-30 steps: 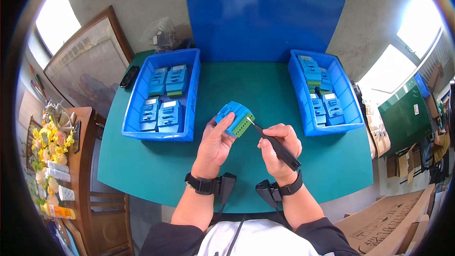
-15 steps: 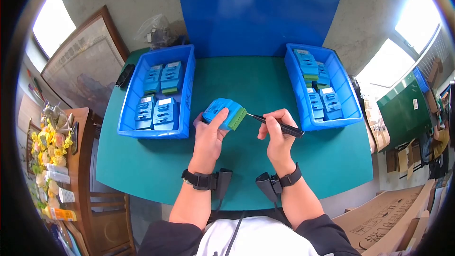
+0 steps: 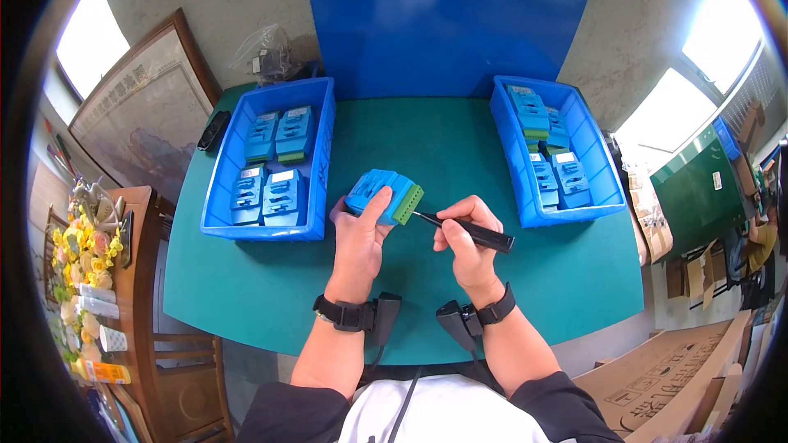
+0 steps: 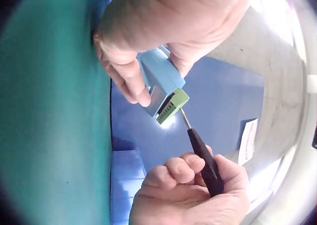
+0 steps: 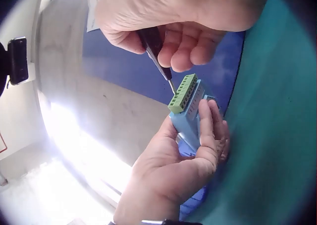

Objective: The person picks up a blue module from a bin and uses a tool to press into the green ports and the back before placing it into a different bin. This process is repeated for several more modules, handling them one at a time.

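My left hand [image 3: 359,248] grips a light blue plastic module [image 3: 373,189] above the table, thumb on its upper face and fingers round the far side. Along the module's right end runs a green terminal block [image 3: 408,205] with a row of small openings. In my right hand [image 3: 472,250] is a black-handled screwdriver [image 3: 484,235], pinched between thumb and fingers. Its thin metal shaft [image 5: 172,87] points into the terminal block, with the tip right at one of the openings near the block's end in the right wrist view.
A blue bin [image 3: 308,228] with several blue modules stands on the green table [image 3: 402,312] at left. Another blue bin [image 3: 566,217] with similar modules is at right. Behind the table rises a blue panel [image 3: 451,25]. A black object [image 3: 215,130] lies by the left bin.
The module has shifted left and turned so its terminal block faces more to the right. My right hand has followed with the screwdriver, whose tip now meets the block lower down.
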Demonstrator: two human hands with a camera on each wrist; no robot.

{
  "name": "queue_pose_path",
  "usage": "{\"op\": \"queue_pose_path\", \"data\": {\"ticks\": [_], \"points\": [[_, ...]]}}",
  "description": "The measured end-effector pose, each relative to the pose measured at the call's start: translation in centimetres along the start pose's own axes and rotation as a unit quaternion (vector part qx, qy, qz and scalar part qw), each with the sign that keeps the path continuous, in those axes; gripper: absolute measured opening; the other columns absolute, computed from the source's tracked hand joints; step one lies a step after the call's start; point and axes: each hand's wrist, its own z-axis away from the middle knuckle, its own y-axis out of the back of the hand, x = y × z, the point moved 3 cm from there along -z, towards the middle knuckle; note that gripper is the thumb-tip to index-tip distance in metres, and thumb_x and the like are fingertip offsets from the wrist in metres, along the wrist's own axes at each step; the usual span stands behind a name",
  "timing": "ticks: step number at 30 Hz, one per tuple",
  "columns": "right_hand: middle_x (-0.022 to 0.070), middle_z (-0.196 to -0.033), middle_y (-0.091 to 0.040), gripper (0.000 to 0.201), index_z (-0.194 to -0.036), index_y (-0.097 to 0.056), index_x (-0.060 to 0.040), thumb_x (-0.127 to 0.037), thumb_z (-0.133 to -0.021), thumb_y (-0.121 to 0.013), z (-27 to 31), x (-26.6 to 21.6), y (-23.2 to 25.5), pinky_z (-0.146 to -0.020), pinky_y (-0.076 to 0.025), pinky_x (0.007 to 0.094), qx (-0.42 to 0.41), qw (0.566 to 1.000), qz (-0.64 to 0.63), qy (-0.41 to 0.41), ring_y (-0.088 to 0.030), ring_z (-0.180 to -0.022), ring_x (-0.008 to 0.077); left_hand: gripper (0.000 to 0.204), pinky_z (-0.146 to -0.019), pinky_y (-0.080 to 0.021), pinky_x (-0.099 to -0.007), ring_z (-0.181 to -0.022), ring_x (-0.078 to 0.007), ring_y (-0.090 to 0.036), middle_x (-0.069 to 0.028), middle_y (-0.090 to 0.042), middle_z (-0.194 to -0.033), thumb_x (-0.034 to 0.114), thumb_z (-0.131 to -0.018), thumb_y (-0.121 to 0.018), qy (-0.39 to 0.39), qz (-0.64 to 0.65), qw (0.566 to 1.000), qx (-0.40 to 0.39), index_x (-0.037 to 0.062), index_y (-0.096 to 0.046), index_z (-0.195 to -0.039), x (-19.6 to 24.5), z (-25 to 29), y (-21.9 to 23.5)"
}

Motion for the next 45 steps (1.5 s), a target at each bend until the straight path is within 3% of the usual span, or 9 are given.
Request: {"op": "queue_pose_path", "data": {"ticks": [7,10,13,17,24,36,39,43,45], "points": [[0.0046,-0.063,-0.058,0.006,-0.080,-0.057,0.0023,-0.002,-0.079,-0.053,0.0,0.2,-0.1,-0.049,-0.044,0.0215,-0.026,0.999,-0.008,-0.029,-0.055,-0.053,0.0079,0.034,-0.080,-0.055,-0.0316,-0.092,-0.0213,-0.066,-0.0122,-0.063,-0.105,0.008,-0.084,-0.068,-0.014,-0.046,0.998,0.029,-0.0031,-0.052,-0.112,-0.3,0.0,0.2],[0.0044,-0.062,-0.058,0.005,-0.079,-0.057,0.0018,-0.002,-0.078,-0.054,-0.2,0.4,-0.2,-0.049,-0.043,0.0216,-0.028,0.999,0.007,-0.036,-0.055,-0.052,0.0079,0.082,-0.085,-0.054,-0.0375,-0.101,-0.0236,-0.060,-0.0170,-0.050,-0.113,0.009,-0.076,-0.077,-0.012,-0.038,0.999,0.022,-0.0043,-0.015,-0.126,-0.5,-0.5,1.0],[0.0046,-0.062,-0.058,0.004,-0.079,-0.057,0.0015,-0.002,-0.077,-0.057,-0.2,0.0,-0.1,-0.049,-0.043,0.0221,-0.046,0.993,0.100,0.038,-0.056,-0.052,0.0083,0.079,-0.085,-0.055,-0.0376,-0.100,-0.0241,-0.060,-0.0176,-0.050,-0.113,0.007,-0.076,-0.076,-0.026,-0.048,0.998,0.031,-0.0035,-0.015,-0.125,-0.6,-0.5,1.0],[0.0051,-0.061,-0.059,0.006,-0.080,-0.058,0.0015,-0.001,-0.075,-0.060,0.2,-0.9,-0.1,-0.049,-0.044,0.0229,-0.036,0.977,0.162,0.135,-0.057,-0.052,0.0090,0.069,-0.084,-0.056,-0.0369,-0.099,-0.0251,-0.062,-0.0179,-0.052,-0.112,0.004,-0.078,-0.074,-0.007,0.002,1.000,-0.003,-0.0038,-0.021,-0.122,-0.3,-0.6,0.8],[0.0051,-0.061,-0.060,0.005,-0.080,-0.060,0.0013,-0.001,-0.075,-0.061,0.2,-0.7,-0.5,-0.050,-0.044,0.0226,-0.055,0.985,0.126,0.101,-0.057,-0.052,0.0088,0.051,-0.083,-0.056,-0.0366,-0.095,-0.0251,-0.064,-0.0169,-0.057,-0.107,0.004,-0.080,-0.072,-0.011,0.015,1.000,-0.016,-0.0059,-0.037,-0.115,0.2,-0.1,0.0],[0.0063,-0.068,-0.062,0.008,-0.087,-0.059,0.0017,-0.004,-0.083,-0.056,0.1,0.0,0.9,-0.051,-0.046,0.0211,0.057,0.996,-0.029,0.063,-0.060,-0.059,0.0092,0.081,-0.085,-0.054,-0.0373,-0.104,-0.0250,-0.059,-0.0167,-0.051,-0.117,0.006,-0.076,-0.075,0.030,-0.004,0.999,-0.034,-0.0058,-0.018,-0.133,0.6,0.4,-0.3],[0.0088,-0.090,-0.065,0.018,-0.106,-0.056,-0.0008,-0.012,-0.093,-0.056,-0.8,-0.8,0.3,-0.058,-0.048,0.0219,0.134,0.991,0.001,0.030,-0.062,-0.070,0.0109,0.089,-0.089,-0.051,-0.0380,-0.108,-0.0250,-0.057,-0.0159,-0.051,-0.120,0.003,-0.072,-0.077,0.033,-0.071,0.995,-0.054,-0.0033,-0.018,-0.137,1.4,1.2,-1.3],[0.0045,-0.093,-0.065,0.027,-0.112,-0.056,-0.0034,-0.019,-0.091,-0.064,-1.3,0.5,0.2,-0.068,-0.048,0.0225,0.054,0.997,0.025,-0.050,-0.060,-0.081,0.0087,0.090,-0.096,-0.046,-0.0373,-0.112,-0.0243,-0.056,-0.0137,-0.051,-0.123,-0.003,-0.065,-0.078,0.033,-0.129,0.982,-0.135,-0.0011,-0.026,-0.137,1.6,1.3,-1.7],[0.0024,-0.090,-0.063,0.028,-0.109,-0.057,-0.0029,-0.018,-0.088,-0.068,-1.6,1.5,0.4,-0.069,-0.046,0.0211,-0.003,0.992,0.128,0.012,-0.057,-0.080,0.0066,0.087,-0.098,-0.044,-0.0359,-0.115,-0.0230,-0.054,-0.0113,-0.053,-0.121,-0.004,-0.061,-0.079,0.024,-0.136,0.977,-0.162,0.0012,-0.034,-0.136,1.4,1.4,-1.7]]}}
